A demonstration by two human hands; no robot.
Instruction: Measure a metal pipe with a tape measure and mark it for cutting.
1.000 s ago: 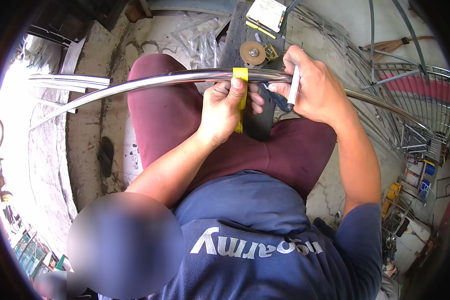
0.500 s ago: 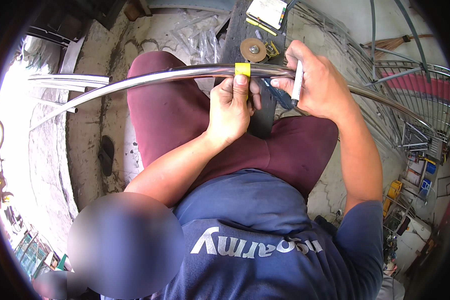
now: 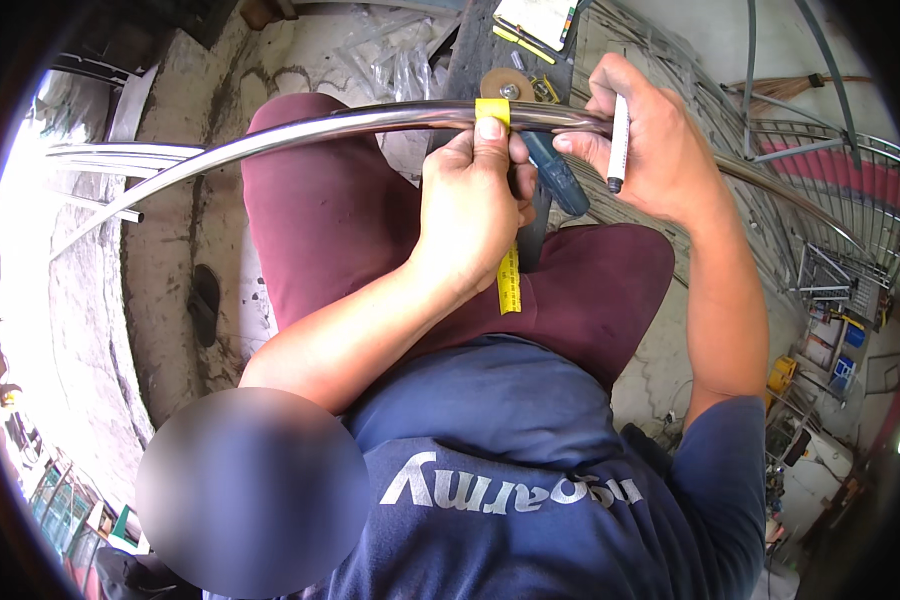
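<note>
A long, curved shiny metal pipe (image 3: 360, 122) crosses in front of me above my knees. A yellow measuring tape strip (image 3: 492, 109) is bent over the pipe. My left hand (image 3: 465, 215) pinches the strip against the near side of the pipe, thumb on top. The strip's loose lower end hangs below that hand over my lap. My right hand (image 3: 660, 140) is closed round the pipe to the right of the strip. Between its thumb and fingers it also holds a white marker (image 3: 619, 145) with a dark lower end, pointing down.
Beyond the pipe stands a dark narrow bench (image 3: 475, 50) with a notepad (image 3: 535, 18), a yellow pen (image 3: 523, 44) and a brown disc (image 3: 500, 82). A dark blue tool (image 3: 557, 175) lies partly behind the pipe. More metal pipes (image 3: 135, 155) lie left; a metal frame (image 3: 835, 180) stands right.
Both hands and the pipe have shifted slightly away from me. The tape's loose end now shows below my left hand. The marker stays in my right hand.
</note>
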